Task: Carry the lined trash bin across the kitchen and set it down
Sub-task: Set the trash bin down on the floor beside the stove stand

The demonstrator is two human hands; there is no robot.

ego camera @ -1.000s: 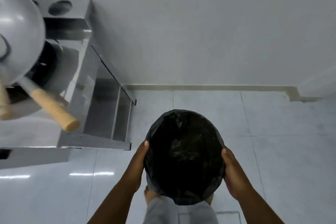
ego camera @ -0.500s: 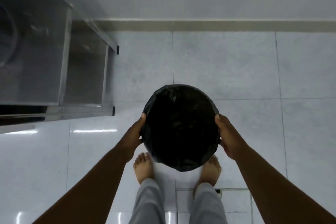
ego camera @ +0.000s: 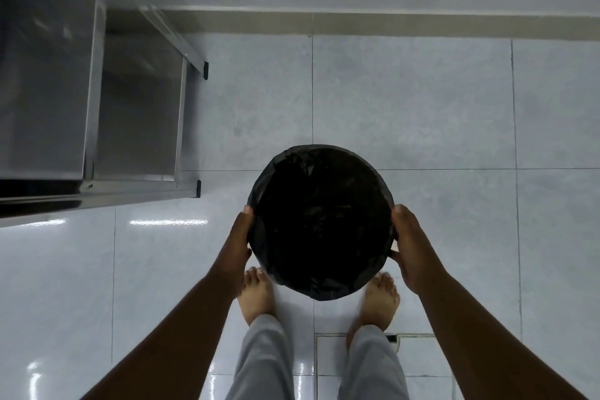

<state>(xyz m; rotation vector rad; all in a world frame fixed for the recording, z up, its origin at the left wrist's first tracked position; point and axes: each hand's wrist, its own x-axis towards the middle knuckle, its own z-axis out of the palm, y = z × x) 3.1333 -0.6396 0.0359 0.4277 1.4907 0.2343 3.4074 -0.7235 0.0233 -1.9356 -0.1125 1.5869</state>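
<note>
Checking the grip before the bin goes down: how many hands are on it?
2. The left hand presses the trash bin on its left side, the right hand on its right.

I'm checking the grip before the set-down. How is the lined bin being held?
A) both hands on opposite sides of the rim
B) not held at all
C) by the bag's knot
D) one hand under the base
A: the left hand and right hand press opposite sides of the trash bin.
</note>
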